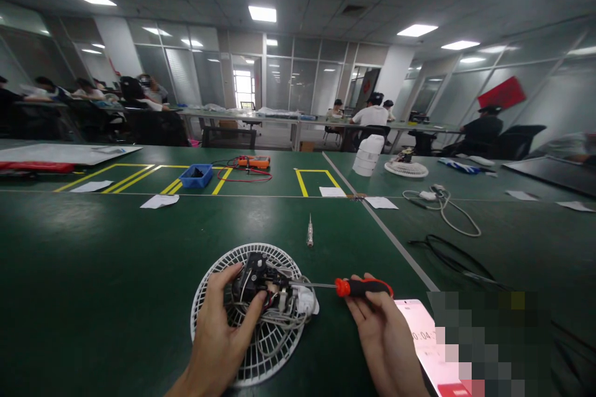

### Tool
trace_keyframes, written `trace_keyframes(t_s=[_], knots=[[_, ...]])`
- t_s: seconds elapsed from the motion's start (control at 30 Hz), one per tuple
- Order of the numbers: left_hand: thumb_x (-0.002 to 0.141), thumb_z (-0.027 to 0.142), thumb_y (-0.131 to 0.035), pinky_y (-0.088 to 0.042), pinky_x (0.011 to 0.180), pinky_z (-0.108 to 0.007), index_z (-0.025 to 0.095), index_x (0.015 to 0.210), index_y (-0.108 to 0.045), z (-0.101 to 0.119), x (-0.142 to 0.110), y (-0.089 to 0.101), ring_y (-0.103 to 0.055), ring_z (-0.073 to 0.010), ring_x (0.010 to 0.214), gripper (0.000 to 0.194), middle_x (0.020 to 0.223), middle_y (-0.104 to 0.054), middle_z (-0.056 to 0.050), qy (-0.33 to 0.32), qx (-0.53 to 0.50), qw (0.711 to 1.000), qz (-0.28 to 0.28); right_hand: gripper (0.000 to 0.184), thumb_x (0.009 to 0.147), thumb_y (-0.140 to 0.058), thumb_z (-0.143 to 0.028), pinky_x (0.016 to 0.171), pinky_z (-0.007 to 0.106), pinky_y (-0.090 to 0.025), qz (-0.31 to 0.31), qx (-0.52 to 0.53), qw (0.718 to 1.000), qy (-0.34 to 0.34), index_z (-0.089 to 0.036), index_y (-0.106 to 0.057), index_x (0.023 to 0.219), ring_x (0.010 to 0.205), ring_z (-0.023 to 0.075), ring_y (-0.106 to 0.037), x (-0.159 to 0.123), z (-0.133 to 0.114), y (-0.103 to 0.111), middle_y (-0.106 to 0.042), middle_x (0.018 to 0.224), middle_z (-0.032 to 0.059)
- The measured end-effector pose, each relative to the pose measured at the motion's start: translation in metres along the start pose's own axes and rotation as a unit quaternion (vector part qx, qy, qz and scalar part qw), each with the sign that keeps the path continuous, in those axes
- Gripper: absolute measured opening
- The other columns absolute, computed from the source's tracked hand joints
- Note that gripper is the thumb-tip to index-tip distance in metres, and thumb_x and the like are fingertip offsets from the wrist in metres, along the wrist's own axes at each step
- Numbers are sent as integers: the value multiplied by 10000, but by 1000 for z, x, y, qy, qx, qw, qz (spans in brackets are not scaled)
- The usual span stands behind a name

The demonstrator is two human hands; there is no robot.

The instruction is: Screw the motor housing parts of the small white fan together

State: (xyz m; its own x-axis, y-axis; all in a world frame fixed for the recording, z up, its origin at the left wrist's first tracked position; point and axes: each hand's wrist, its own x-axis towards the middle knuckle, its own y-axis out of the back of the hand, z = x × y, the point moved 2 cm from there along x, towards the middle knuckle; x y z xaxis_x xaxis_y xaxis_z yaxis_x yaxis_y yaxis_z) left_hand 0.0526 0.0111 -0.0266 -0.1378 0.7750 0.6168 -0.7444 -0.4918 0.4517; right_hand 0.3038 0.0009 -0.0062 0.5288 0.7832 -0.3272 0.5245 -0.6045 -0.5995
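My left hand (223, 316) grips a black motor housing (251, 276), thumb and fingers on its opposite sides. The motor sits on a round white fan grille (254, 375), with a white cable (284, 324) coiled around it. In my right hand (379, 329) is a red and black screwdriver (363, 287), held level between thumb and fingers. Its shaft points left and reaches the parts beside the motor; I cannot tell exactly what the tip touches. Beyond the grille lies a small clear-handled screwdriver (310, 232) on the green table.
A phone (419, 329) showing a timer lies by my right wrist. Farther back are a blue bin (196, 176), an orange multimeter (254, 162), a white cylindrical part (369, 155) and another fan grille (406, 169). Cables (459, 260) lie to the right. Several people sit at far tables.
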Motion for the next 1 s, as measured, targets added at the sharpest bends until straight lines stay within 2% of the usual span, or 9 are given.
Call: trace_keyframes(t_s=[0.13,0.2,0.4,0.5,0.63,0.7,0.8,0.87,1.0], knots=[[912,461,-664,-563,900,-388,266,1332,-489,0,-1,0,-629,-228,1049,495,1145,-603,-51,-3,-2,1000,0,561,533,-957,-280,565,256,-569,-6,-41,999,13,-222,-647,996,558,135,-635,1,1,1,-689,682,-63],[911,460,-668,-560,902,-381,266,1334,-485,-1,-1,1,-626,-225,1054,499,1147,-598,-50,-4,-3,1000,3,568,568,-961,-327,503,240,-526,-22,-59,998,10,-229,-641,1027,479,112,-556,0,1,1,-636,610,-89],[917,424,-674,-554,917,-369,258,1342,-483,0,0,1,-624,-213,1046,494,1146,-600,-51,-18,0,1000,0,651,536,-907,-286,778,345,-608,-16,-28,999,9,-194,-636,1120,941,236,-719,-3,-5,1,-769,975,56],[919,407,-676,-560,906,-359,247,1337,-484,1,0,1,-629,-207,1034,488,1132,-604,-50,-33,3,999,5,650,556,-910,-288,701,313,-594,-20,-52,998,14,-202,-625,1133,800,205,-715,-2,-4,1,-752,845,11],[920,404,-672,-564,902,-353,235,1339,-480,1,1,0,-630,-203,1033,491,1133,-603,-52,-45,8,999,11,571,558,-957,-325,508,252,-508,-33,-81,996,1,-223,-623,1010,499,124,-553,0,0,1,-607,591,-91],[917,409,-676,-564,901,-351,235,1340,-482,1,1,-1,-630,-202,1031,497,1134,-603,-51,-45,9,999,10,537,552,-948,-333,550,276,-543,-27,-64,997,-12,-224,-631,973,598,155,-625,-1,2,2,-666,680,-57],[916,418,-678,-564,911,-354,239,1343,-483,0,0,0,-630,-202,1044,502,1143,-605,-50,-39,6,999,9,530,540,-911,-290,771,362,-605,-22,-23,999,-9,-225,-657,1000,956,241,-710,-1,3,4,-757,977,23],[914,427,-679,-564,917,-361,243,1341,-485,-1,-1,0,-632,-205,1052,503,1150,-607,-50,-29,4,1000,4,527,529,-912,-264,846,378,-598,-30,-16,999,0,-220,-667,994,998,244,-707,-1,3,5,-758,1006,27],[914,425,-679,-568,923,-364,249,1333,-490,-1,-1,0,-636,-203,1052,493,1148,-612,-47,-22,2,1000,3,546,543,-965,-312,616,268,-572,-21,-48,999,-4,-221,-655,984,608,135,-636,0,5,4,-678,717,-58]])
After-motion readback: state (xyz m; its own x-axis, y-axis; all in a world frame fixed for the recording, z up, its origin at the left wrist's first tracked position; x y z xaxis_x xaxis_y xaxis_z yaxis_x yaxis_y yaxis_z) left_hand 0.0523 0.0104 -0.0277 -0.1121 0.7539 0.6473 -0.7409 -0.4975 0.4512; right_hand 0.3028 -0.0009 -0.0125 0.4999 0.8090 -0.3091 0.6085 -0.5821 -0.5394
